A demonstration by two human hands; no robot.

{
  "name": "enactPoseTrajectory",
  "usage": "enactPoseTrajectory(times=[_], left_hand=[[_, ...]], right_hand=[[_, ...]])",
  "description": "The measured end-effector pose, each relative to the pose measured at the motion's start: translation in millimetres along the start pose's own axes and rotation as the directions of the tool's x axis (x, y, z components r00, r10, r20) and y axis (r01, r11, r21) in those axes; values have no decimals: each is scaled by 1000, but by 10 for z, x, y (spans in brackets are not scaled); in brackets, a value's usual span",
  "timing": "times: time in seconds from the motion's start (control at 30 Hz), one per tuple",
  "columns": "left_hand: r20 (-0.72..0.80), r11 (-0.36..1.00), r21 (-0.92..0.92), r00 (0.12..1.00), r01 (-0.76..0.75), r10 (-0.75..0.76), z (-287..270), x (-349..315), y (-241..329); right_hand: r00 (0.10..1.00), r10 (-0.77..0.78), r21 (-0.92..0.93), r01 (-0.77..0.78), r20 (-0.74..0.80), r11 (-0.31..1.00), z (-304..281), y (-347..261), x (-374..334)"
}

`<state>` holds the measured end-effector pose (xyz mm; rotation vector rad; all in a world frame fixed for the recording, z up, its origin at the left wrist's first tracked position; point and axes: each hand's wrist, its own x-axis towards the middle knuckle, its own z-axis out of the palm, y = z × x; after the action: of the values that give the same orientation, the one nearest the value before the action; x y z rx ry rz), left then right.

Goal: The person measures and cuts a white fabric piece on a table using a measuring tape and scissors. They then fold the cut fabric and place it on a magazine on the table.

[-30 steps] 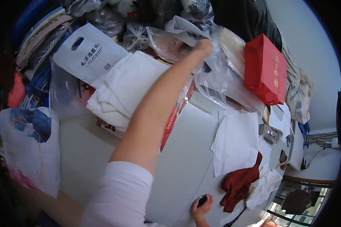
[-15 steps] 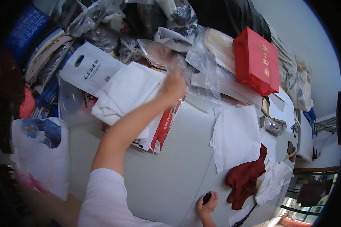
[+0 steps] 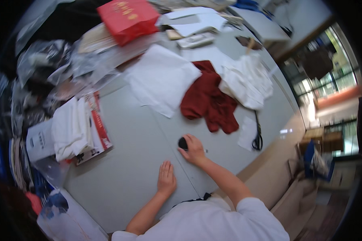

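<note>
On the pale grey table (image 3: 128, 168), my left hand (image 3: 166, 178) lies flat with its fingers stretched out and holds nothing. Ahead and to its right, my right hand (image 3: 194, 149) is closed around a small black rounded object (image 3: 183, 143), whose kind I cannot make out. Beyond that hand is a crumpled dark red cloth (image 3: 208, 98). A white sheet (image 3: 163, 76) spreads to the cloth's left, and a bunched white cloth (image 3: 249, 82) touches its right side.
Black-handled scissors (image 3: 258, 140) lie near the table's right edge. At the left, folded white cloths (image 3: 70, 128) rest on a red and white printed box (image 3: 100, 124), beside heaped clear plastic bags (image 3: 40, 60). A red paper bag (image 3: 128, 20) lies at the back.
My left hand has left the folded white cloths and come back to the table near my body. My right hand still grips the black object. The view has swung to the right.
</note>
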<state>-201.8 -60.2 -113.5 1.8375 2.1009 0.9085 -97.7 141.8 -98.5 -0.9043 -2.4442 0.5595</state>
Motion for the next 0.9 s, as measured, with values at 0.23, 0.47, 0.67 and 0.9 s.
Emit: enactPoseTrajectory(times=[0.23, 0.47, 0.67, 0.9], left_hand=[[206, 987, 100, 973, -123, 101, -55, 102, 384], [-22, 920, 377, 993, 113, -113, 735, 560, 878], [-42, 909, 383, 987, 161, -158, 1594, 893, 1776], [-71, 974, 216, 996, 74, -60, 2376, 1290, 2532]], right_hand=[[992, -111, 375, 83, 53, 923, -252, 24, -461], [998, -12, 246, 25, -55, 969, -1285, 786, -1452], [968, 217, 89, -207, -122, 974, -2327, 1896, -2317], [955, 255, 1, -258, -149, 966, -2728, 2561, -2303]])
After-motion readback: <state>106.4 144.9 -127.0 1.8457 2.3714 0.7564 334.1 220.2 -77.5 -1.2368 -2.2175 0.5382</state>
